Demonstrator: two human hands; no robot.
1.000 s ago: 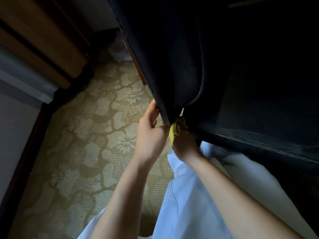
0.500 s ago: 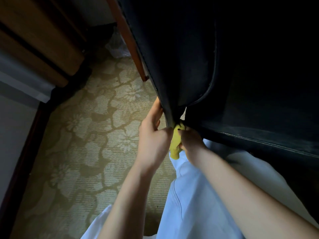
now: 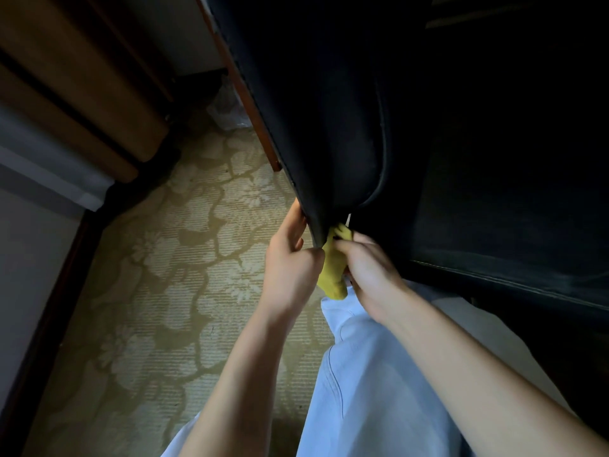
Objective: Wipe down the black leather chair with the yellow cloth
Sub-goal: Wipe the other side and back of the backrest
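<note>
Right at the middle of the view, the yellow cloth [image 3: 333, 278] is bunched between the two hands, its upper end pressed against the lowest corner of the black leather chair [image 3: 329, 110]. The chair fills the view from twelve o'clock round to four o'clock, and a raised piping seam [image 3: 382, 166] curves down toward that corner. The left hand [image 3: 290, 265], at nine o'clock of the cloth, pinches the corner's edge, with its fingers running up the outer face and its thumb on the near side. The right hand [image 3: 369, 272], at three o'clock of the cloth, has its fingers curled round the cloth and holds it to the leather; a loose tail hangs below the knuckles. A reddish wooden chair leg [image 3: 250, 103] runs along the chair's outer side toward eleven o'clock. A floral carpet [image 3: 197, 258] spreads from seven to ten o'clock, with a wooden cabinet [image 3: 82, 94] at ten o'clock. Pale trousers [image 3: 379, 390] lie at five o'clock beneath the forearms.
</note>
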